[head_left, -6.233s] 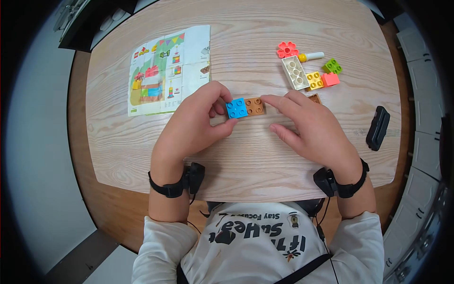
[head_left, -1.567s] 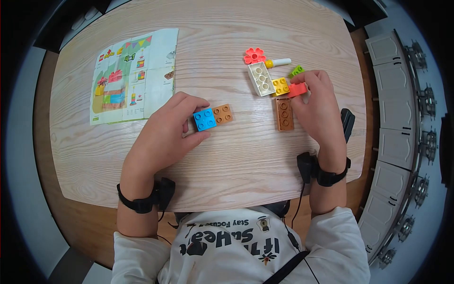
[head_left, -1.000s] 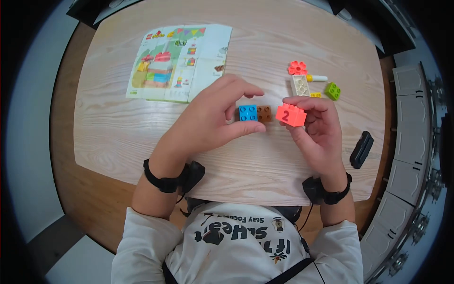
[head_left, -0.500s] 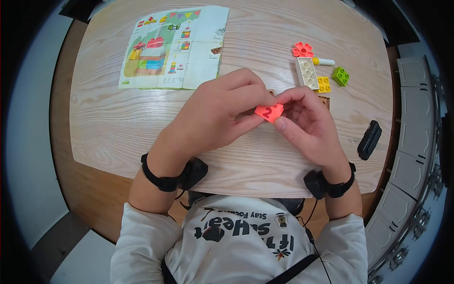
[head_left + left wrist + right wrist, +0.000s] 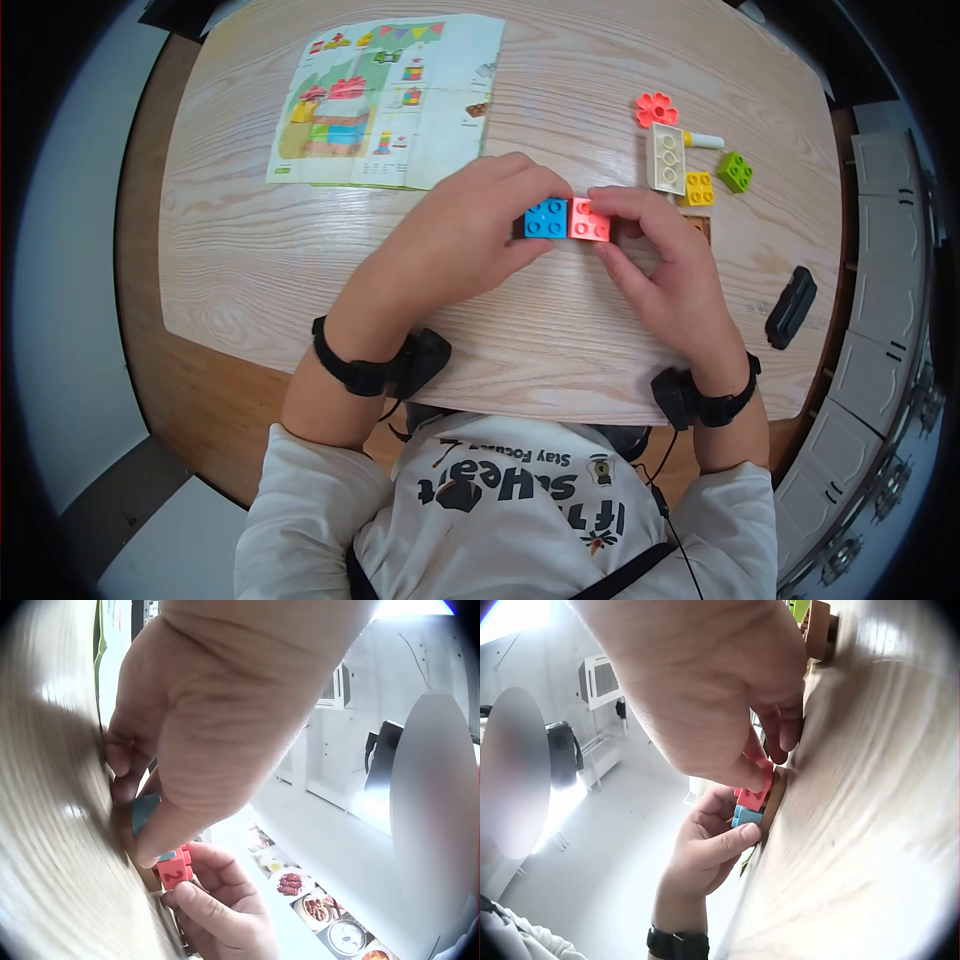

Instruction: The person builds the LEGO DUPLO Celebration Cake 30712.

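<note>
A blue toy building brick [image 5: 545, 219] and a red one [image 5: 590, 222] sit side by side, studs up, in front of the person. In the right wrist view a longer brown brick [image 5: 777, 796] shows beneath them, low against the table. My left hand [image 5: 475, 225] holds the blue brick between thumb and fingers. The red brick is pinched by my right hand [image 5: 665, 255], thumb at its near side and index finger at its far side. The left wrist view shows a "2" on the red brick's side.
At the right lie a red flower piece [image 5: 656, 109], a white brick [image 5: 666, 160], a white candle-like piece [image 5: 705, 140], a yellow brick [image 5: 699, 188], a green brick [image 5: 735, 172] and another brown brick [image 5: 702, 229]. An instruction sheet [image 5: 460, 110] lies back left; a black object [image 5: 791, 308] lies right.
My right hand has taken the red brick from the group at the right and brought it beside the blue one, over the brown brick. My left hand has stayed around the blue brick's area.
</note>
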Demonstrator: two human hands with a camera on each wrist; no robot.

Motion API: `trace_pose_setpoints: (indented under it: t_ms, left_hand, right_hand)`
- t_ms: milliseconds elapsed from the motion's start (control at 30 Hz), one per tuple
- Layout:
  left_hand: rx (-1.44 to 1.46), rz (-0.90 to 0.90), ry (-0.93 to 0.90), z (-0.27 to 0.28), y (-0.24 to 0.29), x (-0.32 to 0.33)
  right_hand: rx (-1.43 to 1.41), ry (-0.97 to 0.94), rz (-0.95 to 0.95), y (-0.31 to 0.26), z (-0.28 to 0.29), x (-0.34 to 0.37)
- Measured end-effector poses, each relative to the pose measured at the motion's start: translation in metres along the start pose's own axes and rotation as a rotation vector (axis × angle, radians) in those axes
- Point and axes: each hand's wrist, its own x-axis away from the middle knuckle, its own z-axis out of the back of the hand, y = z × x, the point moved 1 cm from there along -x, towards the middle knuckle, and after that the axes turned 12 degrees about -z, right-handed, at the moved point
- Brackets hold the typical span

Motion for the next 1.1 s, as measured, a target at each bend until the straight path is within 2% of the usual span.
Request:
trace_pose_setpoints:
  t_ms: [133, 267, 467, 667, 800, 933, 1100]
  left_hand:
    - [0.012, -0.031, 0.035, -0.002, -0.004, 0.001]
    - [0.014, -0.046, 0.051, -0.005, -0.006, 0.001]
    - [0.080, 0.007, 0.017, -0.002, -0.002, -0.001]
    - [0.037, -0.031, 0.026, -0.003, -0.003, 0.000]
    - [0.045, -0.005, 0.010, -0.002, -0.001, -0.001]
    - [0.054, 0.029, -0.012, -0.001, -0.001, -0.001]
    - [0.124, 0.083, -0.031, -0.002, 0.000, -0.003]
  right_hand:
    - [0.004, -0.002, 0.042, 0.000, -0.003, -0.001]
    - [-0.075, -0.001, -0.039, -0.002, -0.009, 0.003]
    - [0.012, -0.006, -0.012, -0.007, -0.008, 0.001]
    - [0.073, 0.010, 0.002, -0.014, 0.007, 0.003]
    - [0.057, 0.302, 0.001, -0.008, 0.037, 0.002]
    - [0.167, 0.337, -0.050, -0.002, 0.050, -0.003]
    - [0.134, 0.414, -0.063, 0.006, 0.054, -0.007]
